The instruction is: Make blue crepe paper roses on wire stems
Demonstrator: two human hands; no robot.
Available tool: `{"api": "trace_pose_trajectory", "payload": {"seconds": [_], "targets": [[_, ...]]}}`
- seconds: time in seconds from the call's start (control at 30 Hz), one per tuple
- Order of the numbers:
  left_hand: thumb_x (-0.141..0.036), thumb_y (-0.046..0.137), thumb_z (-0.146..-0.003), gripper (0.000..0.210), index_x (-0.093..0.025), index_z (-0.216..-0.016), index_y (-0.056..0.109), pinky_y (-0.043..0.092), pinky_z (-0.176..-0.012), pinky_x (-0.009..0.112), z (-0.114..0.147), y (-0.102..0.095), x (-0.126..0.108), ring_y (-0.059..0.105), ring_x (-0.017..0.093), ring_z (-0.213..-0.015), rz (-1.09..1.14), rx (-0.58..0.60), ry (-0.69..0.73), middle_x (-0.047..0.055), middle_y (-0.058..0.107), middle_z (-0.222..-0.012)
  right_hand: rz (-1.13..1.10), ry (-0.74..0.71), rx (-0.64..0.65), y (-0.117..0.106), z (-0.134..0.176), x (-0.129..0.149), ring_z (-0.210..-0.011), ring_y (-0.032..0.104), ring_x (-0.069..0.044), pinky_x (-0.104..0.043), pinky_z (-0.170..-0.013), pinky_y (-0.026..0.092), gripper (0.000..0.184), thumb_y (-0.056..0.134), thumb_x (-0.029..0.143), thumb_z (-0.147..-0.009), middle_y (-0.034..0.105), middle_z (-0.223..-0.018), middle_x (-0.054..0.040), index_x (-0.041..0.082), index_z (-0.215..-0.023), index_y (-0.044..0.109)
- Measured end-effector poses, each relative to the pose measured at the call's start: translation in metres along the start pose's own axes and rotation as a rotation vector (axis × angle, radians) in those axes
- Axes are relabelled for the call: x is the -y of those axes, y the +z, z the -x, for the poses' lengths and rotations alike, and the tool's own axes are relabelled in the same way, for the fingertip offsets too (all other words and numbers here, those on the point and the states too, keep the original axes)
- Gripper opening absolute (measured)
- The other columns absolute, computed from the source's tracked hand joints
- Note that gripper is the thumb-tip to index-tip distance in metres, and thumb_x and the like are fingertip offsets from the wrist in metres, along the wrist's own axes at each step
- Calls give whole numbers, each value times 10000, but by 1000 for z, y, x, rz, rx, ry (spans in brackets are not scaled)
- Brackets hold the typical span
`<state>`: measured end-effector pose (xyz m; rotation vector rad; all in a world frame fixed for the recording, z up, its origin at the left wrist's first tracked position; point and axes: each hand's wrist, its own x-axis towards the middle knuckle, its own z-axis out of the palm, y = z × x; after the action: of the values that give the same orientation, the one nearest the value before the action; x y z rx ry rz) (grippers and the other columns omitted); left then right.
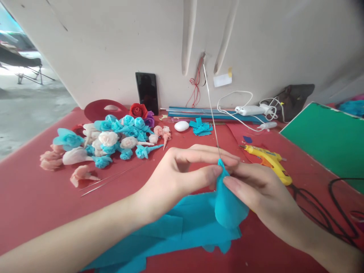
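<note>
Between both hands is a blue paper petal (230, 206), its narrow top gathered around a thin wire stem (212, 110) that rises up toward the wall. My left hand (184, 170) pinches the gathered tip between thumb and fingers. From the other side, my right hand (256, 185) presses its thumb on the petal just below the tip, fingers behind it. Underneath, blue crepe paper sheets (159, 235) lie on the red table (34, 212). Whether more petals are layered inside the gather is hidden.
Blue, white and pink paper flowers (108, 138) are heaped at left, with loose wires (110, 180) in front. A phone (147, 93) leans on the wall. At right lie a yellow glue gun (270, 161), its black cord (315, 216) and a green board (327, 140).
</note>
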<state>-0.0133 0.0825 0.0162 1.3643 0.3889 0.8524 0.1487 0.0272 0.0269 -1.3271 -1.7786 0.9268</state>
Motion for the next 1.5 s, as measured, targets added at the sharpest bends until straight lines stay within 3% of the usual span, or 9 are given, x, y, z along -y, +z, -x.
{"api": "trace_pose_trajectory", "payload": {"seconds": [0.3,0.6,0.8,1.03,1.27,1.37,1.5], "targets": [[-176,582,-820,166,-260,-888,709,510,-806,231,-1,-1,0,601,164,-962,30,40,45,-5,653,-1018,-119,89,50,1,-2,1,-554,431,-123,-201,-424,357,275,467,390,-866,482,-612,-10,212,-769,652],[-219,581,-825,147,-243,-862,721,493,-831,262,-1,0,-2,621,151,-859,-50,-13,7,2,672,-1003,-117,75,63,1,-1,2,-561,416,-113,-199,-440,346,238,458,347,-870,435,-615,4,221,-786,642],[-185,517,-856,221,-239,-850,731,471,-853,250,-1,0,-3,576,177,-980,-28,17,66,12,691,-964,-70,96,42,2,-1,2,-540,364,-108,-204,-419,305,289,469,357,-851,397,-592,2,185,-636,556],[-234,510,-849,220,-269,-869,726,482,-840,281,0,-3,-2,587,206,-966,-19,31,52,-7,673,-974,-104,114,65,2,-4,1,-507,359,-104,-213,-409,283,305,461,361,-856,417,-578,2,187,-613,520],[-219,537,-844,197,-245,-834,732,473,-854,279,-1,-2,-2,615,168,-863,-45,4,36,5,681,-962,-169,126,98,1,-3,-3,-544,381,-106,-206,-437,311,268,484,369,-854,438,-607,3,191,-680,583],[-253,486,-872,255,-238,-825,737,453,-884,258,-1,-2,-1,589,175,-939,-28,26,69,8,685,-902,-288,155,144,1,-2,-6,-537,384,-95,-203,-457,319,295,478,385,-863,426,-604,11,177,-674,567],[-235,590,-816,140,-261,-852,723,486,-833,255,-1,-2,1,581,181,-974,3,9,21,-12,661,-963,-351,142,156,1,-2,-8,-600,409,-108,-209,-509,346,281,474,408,-869,438,-657,4,192,-766,622]]}}
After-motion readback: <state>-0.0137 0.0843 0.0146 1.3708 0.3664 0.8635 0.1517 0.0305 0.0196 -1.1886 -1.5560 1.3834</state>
